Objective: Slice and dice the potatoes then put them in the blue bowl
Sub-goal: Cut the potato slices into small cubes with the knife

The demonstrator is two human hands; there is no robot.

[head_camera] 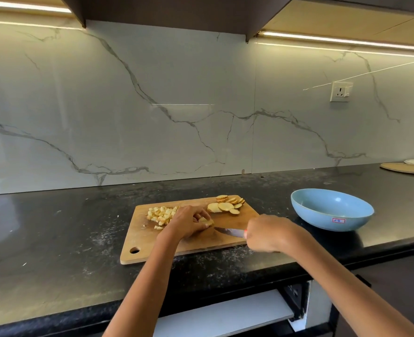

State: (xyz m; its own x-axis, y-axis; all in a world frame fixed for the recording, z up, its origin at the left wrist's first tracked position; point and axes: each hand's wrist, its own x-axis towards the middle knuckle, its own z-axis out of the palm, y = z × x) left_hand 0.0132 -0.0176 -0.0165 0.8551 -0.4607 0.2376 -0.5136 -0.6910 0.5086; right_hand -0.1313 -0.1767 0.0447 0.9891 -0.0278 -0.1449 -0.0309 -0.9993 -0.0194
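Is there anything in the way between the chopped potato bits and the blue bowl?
On the counter itself, nothing. The diced potato lies left on the board; the blue bowl is right. Between them are the slices and both hands, left and right.

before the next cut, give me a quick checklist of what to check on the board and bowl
1. Left hand holds the potato piece down on the cutting board: ok.
2. Right hand grips the knife: ok.
3. Left fingertips away from the blade edge: cannot tell, they sit close.
4. Slices left to dice at the far edge: ok.
5. Diced pile moved to the blue bowl: not ok, still on the board.
6. Bowl beside the board, right side: ok.
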